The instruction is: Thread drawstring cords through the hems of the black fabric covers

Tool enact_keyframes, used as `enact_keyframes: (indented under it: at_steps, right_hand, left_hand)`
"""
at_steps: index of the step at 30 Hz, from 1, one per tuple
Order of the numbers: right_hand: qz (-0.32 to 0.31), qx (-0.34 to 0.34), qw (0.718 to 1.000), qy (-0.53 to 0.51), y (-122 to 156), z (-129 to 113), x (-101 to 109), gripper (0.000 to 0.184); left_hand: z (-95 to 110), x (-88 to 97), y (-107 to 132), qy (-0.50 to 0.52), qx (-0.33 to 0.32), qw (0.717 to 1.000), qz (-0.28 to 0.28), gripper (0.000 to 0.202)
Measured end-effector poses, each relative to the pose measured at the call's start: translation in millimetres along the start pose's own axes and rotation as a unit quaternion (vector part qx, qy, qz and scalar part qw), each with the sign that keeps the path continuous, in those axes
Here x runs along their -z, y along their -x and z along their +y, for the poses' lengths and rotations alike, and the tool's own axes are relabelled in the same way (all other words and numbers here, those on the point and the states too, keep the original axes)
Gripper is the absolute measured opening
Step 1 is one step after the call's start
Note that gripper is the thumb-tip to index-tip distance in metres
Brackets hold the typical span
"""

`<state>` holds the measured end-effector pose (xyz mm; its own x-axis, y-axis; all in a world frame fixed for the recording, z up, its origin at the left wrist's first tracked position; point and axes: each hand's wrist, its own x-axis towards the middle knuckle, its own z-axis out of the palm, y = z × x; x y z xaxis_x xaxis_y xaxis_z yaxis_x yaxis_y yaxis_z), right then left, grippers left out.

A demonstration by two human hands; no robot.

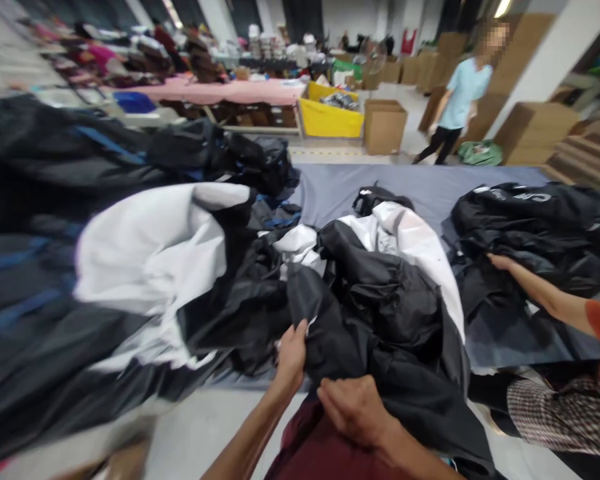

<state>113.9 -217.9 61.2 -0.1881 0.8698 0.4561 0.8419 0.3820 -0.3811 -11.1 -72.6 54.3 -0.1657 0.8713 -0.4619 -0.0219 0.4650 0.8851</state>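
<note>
A black and white jacket [380, 280] lies crumpled on the grey table [420, 187] in front of me. My left hand [291, 353] is closed on a fold of its black fabric at the near edge. My right hand [355, 408] rests lower, fingers curled over the same black cloth near my dark red top. A big heap of black, white and blue garments [105, 267] fills the left side, blurred by motion.
A co-worker's bare arm [540, 290] with an orange sleeve reaches onto black garments [530, 220] at the right. A person in a light blue shirt [463, 90] walks at the back by cardboard boxes [384, 125] and a yellow bin [330, 119].
</note>
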Motion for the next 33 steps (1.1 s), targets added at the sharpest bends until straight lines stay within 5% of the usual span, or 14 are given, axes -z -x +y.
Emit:
enact_keyframes:
  at_steps: [9, 21, 29, 33]
  right_hand:
    - [0.018, -0.039, 0.996, -0.073, 9, 12, -30, 0.032]
    - [-0.011, -0.248, 0.95, -0.191, 6, 23, -15, 0.043]
    - [-0.039, -0.312, 0.942, -0.113, 6, 31, -30, 0.056]
    - [-0.085, -0.282, 0.949, -0.111, 14, 43, -28, 0.056]
  left_hand:
    - [-29, -13.4, 9, -0.047, -0.08, 0.995, 0.025, 0.049]
    - [-16, 7.1, 43, -0.01, -0.015, 0.969, -0.246, 0.054]
    - [-49, -1.6, 47, -0.114, -0.073, 0.978, -0.159, 0.045]
    - [-55, 5.3, 49, -0.123, -0.08, 0.965, -0.216, 0.046]
